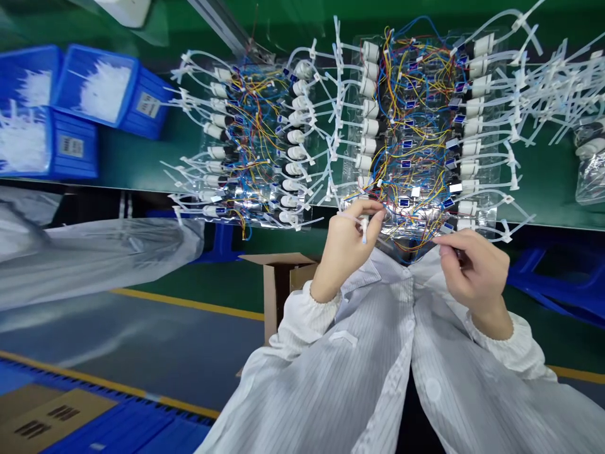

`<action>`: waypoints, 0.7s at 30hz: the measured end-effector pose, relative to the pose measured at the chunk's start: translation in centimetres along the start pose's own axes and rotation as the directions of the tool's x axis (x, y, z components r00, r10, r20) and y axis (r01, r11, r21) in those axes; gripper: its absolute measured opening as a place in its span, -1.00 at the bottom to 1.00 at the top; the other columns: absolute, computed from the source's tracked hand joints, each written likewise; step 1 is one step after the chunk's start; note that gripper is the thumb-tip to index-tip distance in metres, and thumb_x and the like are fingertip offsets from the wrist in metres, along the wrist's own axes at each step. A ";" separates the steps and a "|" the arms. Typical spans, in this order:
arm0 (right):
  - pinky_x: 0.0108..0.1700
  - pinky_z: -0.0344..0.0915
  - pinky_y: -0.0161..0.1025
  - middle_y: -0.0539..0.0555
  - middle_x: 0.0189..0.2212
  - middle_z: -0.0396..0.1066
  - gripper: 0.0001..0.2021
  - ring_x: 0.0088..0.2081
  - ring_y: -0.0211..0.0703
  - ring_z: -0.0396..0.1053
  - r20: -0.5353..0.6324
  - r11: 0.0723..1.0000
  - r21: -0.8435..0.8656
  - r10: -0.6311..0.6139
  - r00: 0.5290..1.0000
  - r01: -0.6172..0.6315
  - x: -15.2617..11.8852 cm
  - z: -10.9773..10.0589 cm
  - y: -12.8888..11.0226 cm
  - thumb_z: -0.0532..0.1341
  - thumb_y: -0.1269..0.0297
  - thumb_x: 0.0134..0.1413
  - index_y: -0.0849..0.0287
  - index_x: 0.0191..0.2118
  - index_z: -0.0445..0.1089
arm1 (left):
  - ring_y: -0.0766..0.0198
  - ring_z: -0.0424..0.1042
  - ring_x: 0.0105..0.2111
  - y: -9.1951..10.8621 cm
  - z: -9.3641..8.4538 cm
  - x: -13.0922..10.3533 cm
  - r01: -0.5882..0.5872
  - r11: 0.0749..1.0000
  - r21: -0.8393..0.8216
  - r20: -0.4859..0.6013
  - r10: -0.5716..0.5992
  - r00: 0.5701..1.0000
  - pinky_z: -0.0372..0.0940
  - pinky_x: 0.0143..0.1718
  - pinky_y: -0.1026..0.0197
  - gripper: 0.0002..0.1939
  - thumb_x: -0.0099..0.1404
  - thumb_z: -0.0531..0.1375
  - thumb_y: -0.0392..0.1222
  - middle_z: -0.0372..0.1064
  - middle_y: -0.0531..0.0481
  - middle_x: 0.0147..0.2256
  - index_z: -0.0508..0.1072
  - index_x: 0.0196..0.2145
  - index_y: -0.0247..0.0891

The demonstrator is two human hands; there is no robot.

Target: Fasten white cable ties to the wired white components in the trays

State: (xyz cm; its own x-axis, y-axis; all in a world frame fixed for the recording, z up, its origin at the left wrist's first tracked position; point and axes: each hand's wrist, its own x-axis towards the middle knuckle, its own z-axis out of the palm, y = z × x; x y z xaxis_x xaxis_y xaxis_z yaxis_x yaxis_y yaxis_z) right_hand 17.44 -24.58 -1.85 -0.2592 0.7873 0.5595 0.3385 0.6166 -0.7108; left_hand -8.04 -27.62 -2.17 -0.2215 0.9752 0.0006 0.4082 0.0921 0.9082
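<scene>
My left hand [350, 246] is closed at the near end of a tray-like clear plastic sheet, thumb and forefinger pinched beside the wires. A thin clear tube with a white connector [364, 228] runs across its fingers; what sits inside the grip is hidden. Opposite it, my right hand [476, 268] pinches thin coloured wires [416, 244] at its thumb and forefinger. Between and beyond both hands lie two rows of small white-capped motor-like units [370, 107], with tubes pointing outward and red, yellow and blue wires [401, 82] tangled in the middle.
To the left, a second similar batch of wired units [258, 126] lies on the green table [142, 161]. Blue bins [130, 104] of white pieces stand farther left. Loose clear tubes [562, 88] are piled at right. An open cardboard box [271, 296] stands below the table edge.
</scene>
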 end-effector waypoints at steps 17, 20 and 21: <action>-0.39 0.27 -0.17 -0.06 -0.45 0.51 -0.91 -0.49 -0.20 0.38 -0.042 0.992 -0.110 0.057 0.997 -0.062 1.2 -0.6 2.3 0.46 0.34 0.38 -0.02 -0.16 0.75 | 0.21 0.43 -0.48 1.8 1.9 2.9 0.151 0.988 -0.037 0.125 -0.145 0.981 0.25 -0.31 0.12 -0.49 0.65 0.36 0.12 0.53 0.02 -0.53 0.64 -0.45 -0.17; -0.36 0.30 -0.15 -0.03 -0.44 0.56 -0.86 -0.47 -0.15 0.41 -0.041 0.989 -0.116 0.088 0.995 -0.092 1.4 -0.2 2.0 0.42 0.29 0.41 -0.01 -0.24 0.72 | 0.23 0.39 -0.50 1.7 2.3 3.0 0.178 0.974 -0.137 0.136 -0.159 0.978 0.22 -0.35 0.13 -0.49 0.64 0.39 0.16 0.48 0.05 -0.55 0.63 -0.44 -0.16; -0.36 0.29 -0.14 -0.03 -0.46 0.55 -0.84 -0.47 -0.14 0.41 -0.044 0.988 -0.112 0.103 0.994 -0.108 1.5 -0.2 1.9 0.41 0.27 0.42 0.00 -0.27 0.70 | 0.24 0.37 -0.51 1.7 2.4 3.1 0.189 0.968 -0.163 0.140 -0.167 0.976 0.22 -0.36 0.14 -0.48 0.63 0.39 0.17 0.46 0.05 -0.56 0.62 -0.45 -0.16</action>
State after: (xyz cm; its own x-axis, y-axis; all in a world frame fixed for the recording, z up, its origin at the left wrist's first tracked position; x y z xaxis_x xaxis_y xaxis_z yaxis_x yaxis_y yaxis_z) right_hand 17.82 -22.27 -2.29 -0.1827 0.8458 0.5012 0.4633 0.5237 -0.7149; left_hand -5.91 -23.95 -1.61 -0.1604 0.9645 -0.2098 0.2093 0.2409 0.9477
